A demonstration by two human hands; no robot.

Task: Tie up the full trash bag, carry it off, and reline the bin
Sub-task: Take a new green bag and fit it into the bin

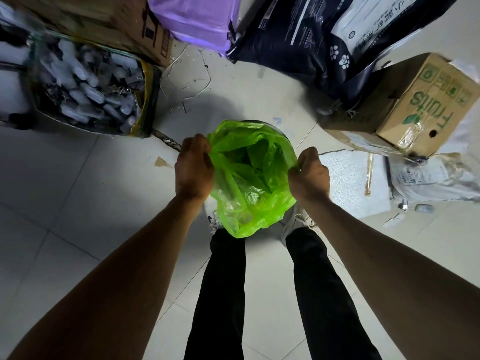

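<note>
Far left, a sack of plastic bottles [85, 87] sits on the floor [65, 178], with a brown cardboard box [104, 19] behind it. A purple package [197, 16] leans next to the box. A loose white wire [187, 76] lies on the tiles just beside the sack.

My left hand [193, 168] is closed on the left edge of the green trash bag [253, 175], its grip clenched on a bunched fold of the plastic. The bag is held wide at the mouth between both hands, straight ahead of me and above my shoes. It looks thin and translucent, and I see only folds of green film inside. Its far edge lies over the dark rim of the bin [281, 131], of which only a narrow arc shows behind the bag. I cannot tell whether the bag sits down inside the bin or is lifted above it.

My right hand [309, 174] pinches the bag's right edge, its grip likewise clenched on plastic.

Right of the bin, a dark pet-food bag [298, 40] with paw prints lies at the top. Further right, a fruit box [420, 107] rests tilted on flattened cardboard, with a white sack [436, 178] just below it.
</note>
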